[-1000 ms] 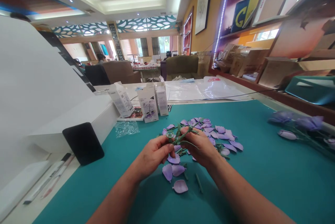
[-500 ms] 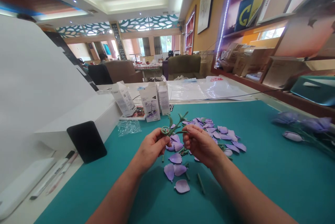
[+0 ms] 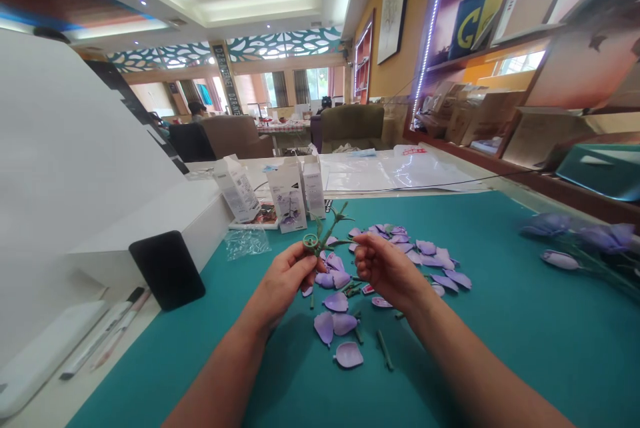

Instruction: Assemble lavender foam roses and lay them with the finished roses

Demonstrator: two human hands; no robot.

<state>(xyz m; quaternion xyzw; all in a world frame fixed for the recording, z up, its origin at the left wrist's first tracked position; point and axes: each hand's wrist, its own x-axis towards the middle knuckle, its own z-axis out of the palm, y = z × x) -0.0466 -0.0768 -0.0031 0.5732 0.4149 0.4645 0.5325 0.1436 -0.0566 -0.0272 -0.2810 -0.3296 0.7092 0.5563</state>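
My left hand (image 3: 289, 276) is closed on a green artificial flower stem (image 3: 327, 235) with narrow leaves and a round, ring-like cup at its left end. Facing it, my right hand (image 3: 385, 267) pinches the tip of one of the stem's leaves (image 3: 344, 242). Both hands hover above loose purple petals (image 3: 335, 302) scattered over a green mat (image 3: 240, 341). Close to me lie a pale petal (image 3: 349, 355) and a short green stem piece (image 3: 385, 350). My right hand hides part of the petal pile behind it.
White printed boxes (image 3: 287, 200) stand at the mat's far edge beside crumpled clear plastic (image 3: 247, 243). At left are a black tablet-like panel (image 3: 167, 271) leaning on a white box, and pens (image 3: 103, 335). Purple flowers (image 3: 560, 259) lie at right.
The green stem has tilted more upright and shifted slightly left with my left hand. My right hand has moved slightly right, its fingertips still at the leaf tip.
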